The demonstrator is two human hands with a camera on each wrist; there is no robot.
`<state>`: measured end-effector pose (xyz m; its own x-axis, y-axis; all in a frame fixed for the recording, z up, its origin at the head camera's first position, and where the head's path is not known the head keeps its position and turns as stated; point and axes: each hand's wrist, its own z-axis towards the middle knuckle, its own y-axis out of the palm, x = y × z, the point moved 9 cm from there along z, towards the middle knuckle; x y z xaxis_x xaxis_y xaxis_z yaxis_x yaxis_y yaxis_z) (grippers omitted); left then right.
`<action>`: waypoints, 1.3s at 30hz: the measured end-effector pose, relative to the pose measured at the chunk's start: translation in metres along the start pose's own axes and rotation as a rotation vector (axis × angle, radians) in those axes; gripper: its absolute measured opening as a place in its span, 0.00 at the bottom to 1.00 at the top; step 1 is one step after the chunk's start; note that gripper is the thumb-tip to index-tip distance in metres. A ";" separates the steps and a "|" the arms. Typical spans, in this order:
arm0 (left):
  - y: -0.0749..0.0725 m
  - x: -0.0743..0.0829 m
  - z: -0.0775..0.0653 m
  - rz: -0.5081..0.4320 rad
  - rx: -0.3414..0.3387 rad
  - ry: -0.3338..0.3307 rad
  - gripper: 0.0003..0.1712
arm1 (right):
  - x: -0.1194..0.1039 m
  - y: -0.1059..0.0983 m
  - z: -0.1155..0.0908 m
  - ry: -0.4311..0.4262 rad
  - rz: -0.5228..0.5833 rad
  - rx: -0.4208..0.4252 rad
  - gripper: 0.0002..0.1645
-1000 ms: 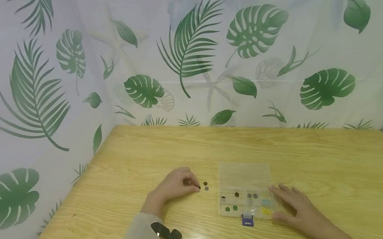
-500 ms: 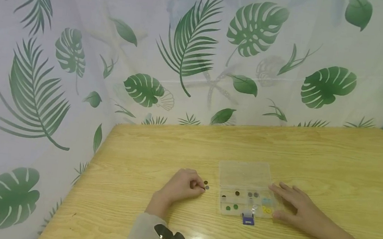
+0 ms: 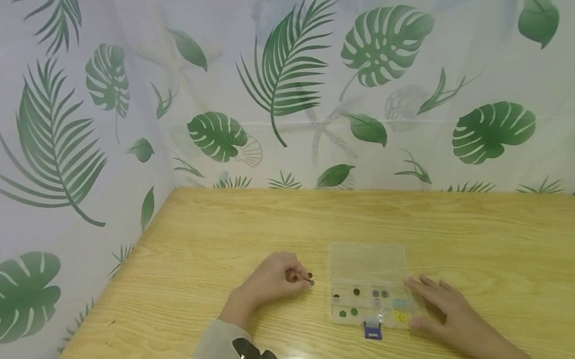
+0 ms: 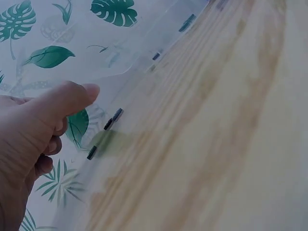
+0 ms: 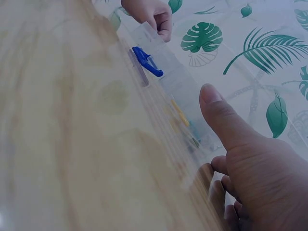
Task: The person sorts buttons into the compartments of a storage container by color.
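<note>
At the left of the box, my left hand has thumb and index tips together around a small dark disc, right beside a grey disc. A brown disc lies just behind. From the left wrist, three discs show edge-on just past the thumb; the dark disc adjoins the grey disc. A clear compartment box stands with its lid folded back. My right hand rests with extended fingers along the box's right edge and grips nothing.
Inside the box lie green discs, grey discs, light blue pieces and yellow rings. A blue latch sticks out in front. Behind the wooden table hangs a leaf-patterned curtain.
My left hand has slid a little to the right, bringing the dark disc up to the grey one and partly covering the brown disc. My right hand has stayed by the box.
</note>
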<state>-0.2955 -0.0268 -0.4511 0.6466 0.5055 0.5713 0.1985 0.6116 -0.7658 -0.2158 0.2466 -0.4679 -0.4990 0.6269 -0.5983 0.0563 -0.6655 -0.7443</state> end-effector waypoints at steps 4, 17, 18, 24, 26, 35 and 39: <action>0.000 0.013 0.007 0.009 -0.003 0.039 0.02 | -0.001 0.000 -0.001 -0.010 -0.006 0.007 0.42; 0.011 0.043 0.018 0.087 0.001 0.208 0.02 | -0.002 0.001 -0.001 -0.010 0.034 0.009 0.42; 0.014 0.044 0.019 0.095 -0.003 0.214 0.02 | -0.002 0.000 -0.001 -0.004 0.036 0.007 0.42; 0.022 0.054 0.024 0.144 0.012 0.281 0.03 | -0.004 0.000 0.001 -0.006 0.049 -0.002 0.41; 0.024 0.057 0.025 0.151 0.023 0.313 0.03 | -0.004 0.000 0.001 -0.003 0.054 -0.007 0.41; 0.031 0.061 0.031 0.118 -0.013 0.245 0.04 | 0.000 0.001 0.001 0.009 0.044 -0.007 0.42; 0.032 0.060 0.032 0.109 -0.034 0.200 0.06 | 0.000 0.001 0.000 0.007 0.044 -0.005 0.41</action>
<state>-0.2743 0.0424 -0.4319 0.7979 0.4347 0.4177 0.1420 0.5378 -0.8310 -0.2162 0.2457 -0.4687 -0.4897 0.6000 -0.6327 0.0828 -0.6903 -0.7187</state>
